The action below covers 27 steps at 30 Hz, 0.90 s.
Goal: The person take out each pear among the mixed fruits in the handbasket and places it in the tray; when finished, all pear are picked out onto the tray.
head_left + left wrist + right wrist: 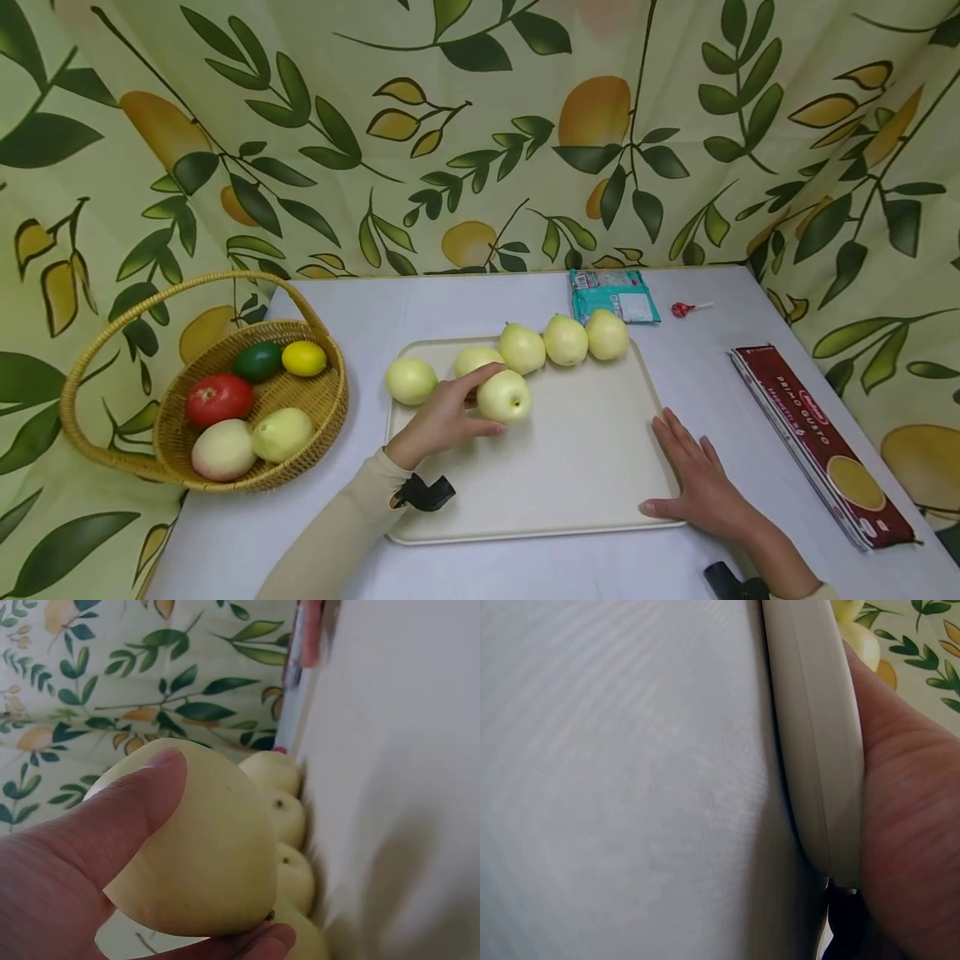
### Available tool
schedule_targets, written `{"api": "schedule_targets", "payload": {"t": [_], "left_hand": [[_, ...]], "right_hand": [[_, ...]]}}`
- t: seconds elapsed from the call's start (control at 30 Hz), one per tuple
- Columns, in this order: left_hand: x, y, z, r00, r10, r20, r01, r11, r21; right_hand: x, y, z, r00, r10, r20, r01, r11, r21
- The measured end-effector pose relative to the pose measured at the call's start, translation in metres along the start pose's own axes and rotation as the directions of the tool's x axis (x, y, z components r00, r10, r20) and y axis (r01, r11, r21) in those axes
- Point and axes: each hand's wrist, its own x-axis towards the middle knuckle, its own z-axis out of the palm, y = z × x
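My left hand grips a round, pale yellow-green pear over the left-middle of the cream tray. In the left wrist view the thumb lies across this pear, with fingertips under its lower side. Behind it, several like pears stand in a row along the tray's far edge, and one more pear sits at the far left corner. My right hand rests on the tray's right rim, fingers spread and thumb near the front corner. The right wrist view shows it against the tray's side.
At left stands a wicker basket with a tall handle, holding a red fruit, a yellow lemon and other fruit. A teal packet, a red lollipop and a dark red spaghetti pack lie beyond the tray and at right.
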Motion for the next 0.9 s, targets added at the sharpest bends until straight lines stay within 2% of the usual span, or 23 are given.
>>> {"api": "schedule_targets", "payload": {"t": [0.27, 0.4, 0.53, 0.63, 0.73, 0.9], "left_hand": [[0.012, -0.021, 0.023, 0.998, 0.015, 0.055, -0.011, 0.997, -0.072], [0.016, -0.023, 0.03, 0.997, 0.055, 0.059, -0.056, 0.998, 0.016], [0.017, -0.02, 0.035, 0.995, 0.072, 0.064, -0.079, 0.99, 0.12], [0.018, -0.016, 0.036, 0.995, 0.052, 0.084, -0.064, 0.987, 0.145], [0.017, -0.014, 0.036, 0.995, 0.026, 0.101, -0.039, 0.991, 0.128], [0.011, -0.011, 0.03, 0.995, -0.02, 0.093, 0.008, 0.992, 0.128]], "right_hand": [[-0.001, 0.001, 0.002, 1.0, -0.019, -0.011, 0.019, 1.0, -0.006], [-0.001, 0.001, 0.001, 0.999, -0.038, -0.028, 0.037, 0.999, -0.012], [0.0, 0.001, 0.0, 1.0, -0.024, -0.016, 0.024, 1.0, -0.01], [0.001, 0.002, 0.0, 1.0, -0.013, -0.007, 0.013, 1.0, -0.004], [0.001, 0.003, 0.0, 1.0, -0.011, -0.002, 0.011, 1.0, -0.001], [0.0, 0.003, -0.002, 1.0, -0.007, 0.006, 0.007, 1.0, -0.001]]}}
